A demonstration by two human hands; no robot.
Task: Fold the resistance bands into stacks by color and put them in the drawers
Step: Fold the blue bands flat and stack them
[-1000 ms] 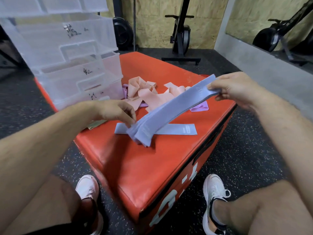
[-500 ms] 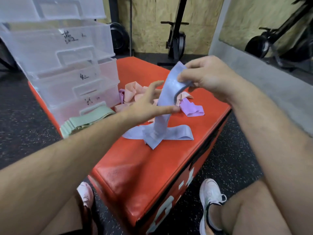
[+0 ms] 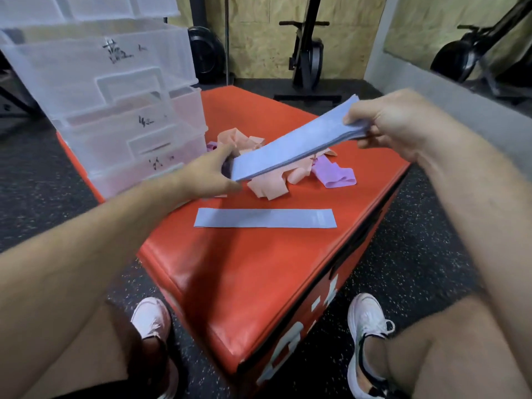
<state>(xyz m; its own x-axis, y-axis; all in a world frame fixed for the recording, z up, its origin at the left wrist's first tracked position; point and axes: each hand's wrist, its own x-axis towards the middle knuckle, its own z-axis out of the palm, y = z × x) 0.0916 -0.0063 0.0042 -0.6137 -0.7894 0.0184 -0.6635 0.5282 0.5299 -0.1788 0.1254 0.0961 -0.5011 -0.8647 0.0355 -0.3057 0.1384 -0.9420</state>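
Right hand (image 3: 403,125) pinches blue stack (image 3: 293,145) at right end, left hand (image 3: 207,177) clasps left end, above box (image 3: 259,283) centre. Square edges, keep flat, then into drawer (image 3: 115,67).

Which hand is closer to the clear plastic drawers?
Left. The left hand grips the lower end of the blue stack just beside the drawers; the right hand pinches the other end, farther out to the right.

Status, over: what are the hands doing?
Right hand pinches far end of blue stack, left hand grips near end. Stack airborne over pink pile. One blue band flat on red box.
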